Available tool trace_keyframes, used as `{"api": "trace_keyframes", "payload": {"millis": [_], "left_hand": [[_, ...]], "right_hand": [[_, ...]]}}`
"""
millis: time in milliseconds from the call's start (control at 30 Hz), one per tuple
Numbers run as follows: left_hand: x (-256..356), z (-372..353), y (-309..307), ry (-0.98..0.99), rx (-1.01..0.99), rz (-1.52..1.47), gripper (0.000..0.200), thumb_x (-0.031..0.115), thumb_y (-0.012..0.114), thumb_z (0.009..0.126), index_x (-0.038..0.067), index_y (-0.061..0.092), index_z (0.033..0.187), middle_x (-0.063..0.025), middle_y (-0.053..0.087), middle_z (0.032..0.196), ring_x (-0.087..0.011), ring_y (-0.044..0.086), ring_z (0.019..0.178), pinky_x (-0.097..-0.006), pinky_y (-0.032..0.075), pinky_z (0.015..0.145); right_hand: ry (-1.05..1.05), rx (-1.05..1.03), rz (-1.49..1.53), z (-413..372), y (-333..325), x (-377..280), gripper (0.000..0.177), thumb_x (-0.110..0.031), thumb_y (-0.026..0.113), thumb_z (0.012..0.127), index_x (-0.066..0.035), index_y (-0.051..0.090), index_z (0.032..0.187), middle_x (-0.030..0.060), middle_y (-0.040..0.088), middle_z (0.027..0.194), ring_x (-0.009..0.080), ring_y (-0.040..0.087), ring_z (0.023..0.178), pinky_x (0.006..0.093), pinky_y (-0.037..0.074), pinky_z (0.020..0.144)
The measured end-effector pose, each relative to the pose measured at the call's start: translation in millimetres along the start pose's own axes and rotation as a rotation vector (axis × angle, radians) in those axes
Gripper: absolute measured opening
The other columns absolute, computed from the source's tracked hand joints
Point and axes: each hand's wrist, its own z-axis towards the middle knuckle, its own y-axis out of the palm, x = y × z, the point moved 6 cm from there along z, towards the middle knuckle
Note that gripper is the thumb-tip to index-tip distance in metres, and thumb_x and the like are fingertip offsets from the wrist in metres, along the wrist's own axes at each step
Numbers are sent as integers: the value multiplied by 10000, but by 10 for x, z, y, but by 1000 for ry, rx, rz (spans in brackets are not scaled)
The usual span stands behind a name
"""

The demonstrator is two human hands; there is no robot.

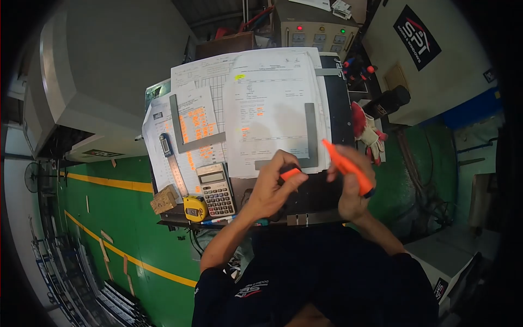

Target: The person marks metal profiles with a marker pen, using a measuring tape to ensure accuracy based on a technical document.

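Note:
My left hand (277,188) is closed on a dark cap with an orange end (290,172), over the lower edge of the printed papers (272,92). In my right hand (354,185) is an orange highlighter (343,165), its tip pointing up and left. The two hands are apart. One metal square (311,131) lies on the right of the papers, partly hidden near my left hand. Another metal square (201,143) rests on sheets with orange-marked rows (193,122). A calculator (216,191) is left of my left hand.
Yellow tape measure (195,208), wooden block (163,200) and a metal ruler tool (174,163) lie at the desk's left. Gloves (370,133) and a black cylindrical object (388,102) are at the right. A control box (318,35) stands behind the desk (305,199).

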Motion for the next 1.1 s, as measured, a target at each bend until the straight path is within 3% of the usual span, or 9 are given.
{"api": "trace_keyframes", "payload": {"millis": [233,467,533,600,700,733,833,933,1100], "left_hand": [[20,-188,287,-45,5,-300,239,155,639,963,31,466,1070,-32,567,837,-61,530,691,-227,457,623],[146,-509,316,44,19,117,493,139,814,810,43,428,1101,-55,565,889,-118,563,819,-258,465,747],[174,-595,311,108,16,222,543,172,814,823,29,391,1133,-87,633,829,-120,613,790,-263,484,727],[176,-669,314,23,10,212,514,173,833,799,19,441,1094,-122,664,868,-152,655,842,-276,492,726],[187,-620,283,-115,90,236,427,182,829,794,22,518,1039,-107,659,817,-202,659,754,-301,505,718],[189,-602,149,-176,74,467,436,181,826,775,33,552,1081,-139,661,968,-261,658,888,-346,515,814],[383,-616,-62,85,452,1011,567,272,824,739,25,586,1191,-202,513,1294,-367,508,1199,-453,448,966],[418,-736,177,272,539,836,554,328,783,762,-6,595,1162,-223,524,1273,-390,519,1184,-464,434,983],[42,-399,1486,393,-12,934,738,407,847,682,79,568,1281,-205,426,1444,-433,372,1355,-576,296,1109]], "right_hand": [[170,-109,349,-288,189,-118,695,-541,359,1008,71,635,1185,164,680,878,163,648,702,272,525,624],[506,-383,329,-414,273,-55,397,-222,408,977,35,697,1063,114,688,855,106,567,578,248,463,533],[283,-460,400,-577,343,-63,325,-146,428,964,18,675,1099,99,672,808,107,556,584,261,453,556],[209,-410,496,-632,378,-86,299,-159,472,971,21,659,1120,76,632,734,101,552,604,269,435,559],[440,-367,317,-540,267,90,376,-224,615,931,27,590,1210,33,585,705,79,541,634,254,421,564],[489,-385,181,-481,174,152,486,-246,694,899,30,544,1270,14,573,709,69,538,649,240,418,570],[505,21,-101,-622,-390,251,651,-199,768,840,9,450,1368,-10,539,687,61,492,602,207,394,556],[453,300,-451,-897,-1232,253,617,-182,765,847,5,466,1354,-15,508,659,49,445,572,208,365,524],[729,518,-373,-1666,-2309,708,360,-109,649,929,-16,561,1266,-54,460,670,33,421,601,223,329,530]]}}
